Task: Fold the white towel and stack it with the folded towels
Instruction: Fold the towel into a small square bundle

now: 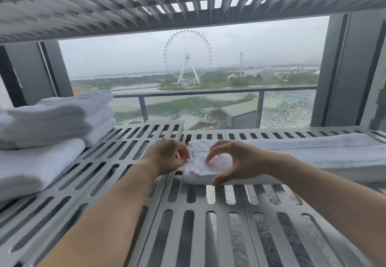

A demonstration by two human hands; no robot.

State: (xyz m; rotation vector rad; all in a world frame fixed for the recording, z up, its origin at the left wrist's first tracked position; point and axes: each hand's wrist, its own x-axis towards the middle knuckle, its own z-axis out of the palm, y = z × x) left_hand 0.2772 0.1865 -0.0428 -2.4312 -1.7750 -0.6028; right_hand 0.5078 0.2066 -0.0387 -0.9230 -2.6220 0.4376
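Note:
The white towel (309, 154) lies as a long folded strip across the slotted grey shelf (208, 214), running from the middle to the right edge. My left hand (167, 156) pinches the strip's left end at its far corner. My right hand (236, 162) arches over the same end, thumb against the near edge and fingertips on top of the cloth. A stack of folded white towels (52, 120) sits on the shelf at the far left, apart from both hands.
Another slotted shelf (146, 1) hangs close overhead. Behind the shelf are a glass balcony railing (208, 93) and grey wall posts at both sides. Bare shelf surface lies between the stack and the strip.

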